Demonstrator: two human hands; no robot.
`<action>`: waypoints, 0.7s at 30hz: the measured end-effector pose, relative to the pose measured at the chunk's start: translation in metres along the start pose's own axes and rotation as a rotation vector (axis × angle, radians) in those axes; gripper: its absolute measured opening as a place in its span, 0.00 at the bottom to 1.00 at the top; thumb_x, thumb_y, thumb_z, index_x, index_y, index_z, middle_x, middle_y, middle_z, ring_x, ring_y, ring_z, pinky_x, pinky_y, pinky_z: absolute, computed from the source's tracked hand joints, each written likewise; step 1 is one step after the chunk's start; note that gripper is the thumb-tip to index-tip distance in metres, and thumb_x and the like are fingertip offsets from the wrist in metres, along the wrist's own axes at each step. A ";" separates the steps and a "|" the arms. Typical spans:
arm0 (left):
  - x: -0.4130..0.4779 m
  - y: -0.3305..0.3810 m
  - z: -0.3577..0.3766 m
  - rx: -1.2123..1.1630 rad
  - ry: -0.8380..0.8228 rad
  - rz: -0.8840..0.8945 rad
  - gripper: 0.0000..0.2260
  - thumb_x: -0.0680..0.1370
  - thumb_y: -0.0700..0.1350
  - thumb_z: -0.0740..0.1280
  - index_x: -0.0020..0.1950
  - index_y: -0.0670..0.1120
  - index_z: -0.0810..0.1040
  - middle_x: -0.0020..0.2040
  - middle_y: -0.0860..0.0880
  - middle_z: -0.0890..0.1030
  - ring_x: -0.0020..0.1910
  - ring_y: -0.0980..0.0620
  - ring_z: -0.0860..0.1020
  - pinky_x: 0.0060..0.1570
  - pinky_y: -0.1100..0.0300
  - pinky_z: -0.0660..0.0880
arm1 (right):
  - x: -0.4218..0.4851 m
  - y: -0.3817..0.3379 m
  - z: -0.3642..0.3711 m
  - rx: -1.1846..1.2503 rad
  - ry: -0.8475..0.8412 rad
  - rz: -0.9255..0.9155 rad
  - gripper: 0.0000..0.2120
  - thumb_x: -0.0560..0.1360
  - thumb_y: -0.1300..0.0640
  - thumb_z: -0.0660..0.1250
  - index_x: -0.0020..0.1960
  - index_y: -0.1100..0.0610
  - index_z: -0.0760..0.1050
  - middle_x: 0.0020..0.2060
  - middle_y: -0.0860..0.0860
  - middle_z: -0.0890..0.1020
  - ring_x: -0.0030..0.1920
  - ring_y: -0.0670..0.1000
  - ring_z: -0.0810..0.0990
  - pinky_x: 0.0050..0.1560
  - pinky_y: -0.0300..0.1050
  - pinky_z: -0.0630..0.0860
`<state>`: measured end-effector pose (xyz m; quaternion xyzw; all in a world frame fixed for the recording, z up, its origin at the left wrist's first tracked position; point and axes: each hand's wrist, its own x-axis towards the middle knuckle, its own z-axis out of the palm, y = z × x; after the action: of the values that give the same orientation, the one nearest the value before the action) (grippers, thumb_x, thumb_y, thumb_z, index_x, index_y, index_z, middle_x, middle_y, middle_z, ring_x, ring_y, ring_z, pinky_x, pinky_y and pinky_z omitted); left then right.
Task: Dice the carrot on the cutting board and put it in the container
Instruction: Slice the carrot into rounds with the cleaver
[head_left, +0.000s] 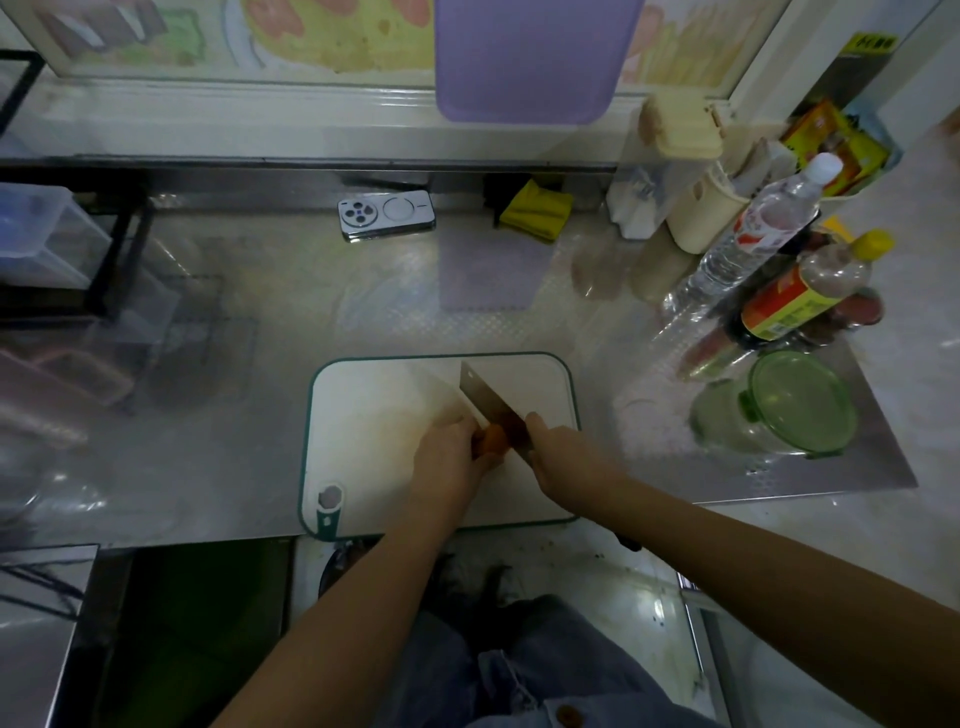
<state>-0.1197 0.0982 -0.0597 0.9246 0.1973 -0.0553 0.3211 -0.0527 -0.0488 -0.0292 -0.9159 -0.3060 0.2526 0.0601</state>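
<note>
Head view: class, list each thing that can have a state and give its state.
carrot, on the cutting board, held by the left hand.
knife, gripped by the right hand, blade against the carrot.
container, uncovered, right of the board.
green lid, off, propped at the container.
phone, face down.
water bottle, capped.

Left hand (451, 451) on carrot (492, 439), right hand (563, 457) gripping cleaver (485, 397), over cutting board (374, 415).

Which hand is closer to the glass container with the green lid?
Right. The right hand, gripping the knife, lies left of the container; the left hand, holding the carrot, lies farther left.
</note>
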 end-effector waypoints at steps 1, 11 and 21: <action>0.000 0.000 0.000 0.006 0.003 0.004 0.09 0.73 0.53 0.71 0.45 0.49 0.75 0.40 0.51 0.74 0.38 0.53 0.71 0.38 0.61 0.65 | 0.002 -0.001 0.001 0.004 0.003 0.005 0.15 0.80 0.57 0.56 0.66 0.56 0.60 0.37 0.51 0.72 0.29 0.47 0.68 0.27 0.42 0.63; -0.002 -0.002 0.005 0.056 0.024 0.004 0.16 0.73 0.51 0.71 0.58 0.48 0.77 0.53 0.48 0.78 0.51 0.47 0.76 0.47 0.57 0.70 | 0.003 -0.007 0.019 0.088 0.068 -0.018 0.20 0.80 0.58 0.57 0.71 0.57 0.58 0.44 0.58 0.79 0.41 0.59 0.79 0.35 0.47 0.67; -0.019 0.000 0.004 0.035 0.093 0.048 0.15 0.73 0.52 0.71 0.57 0.48 0.77 0.51 0.49 0.77 0.47 0.49 0.76 0.42 0.60 0.69 | 0.001 -0.003 0.010 0.088 0.062 -0.059 0.21 0.81 0.56 0.56 0.73 0.56 0.56 0.45 0.59 0.80 0.41 0.58 0.79 0.36 0.48 0.71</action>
<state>-0.1366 0.0896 -0.0586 0.9362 0.1886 -0.0082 0.2964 -0.0585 -0.0467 -0.0376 -0.9104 -0.3196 0.2354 0.1170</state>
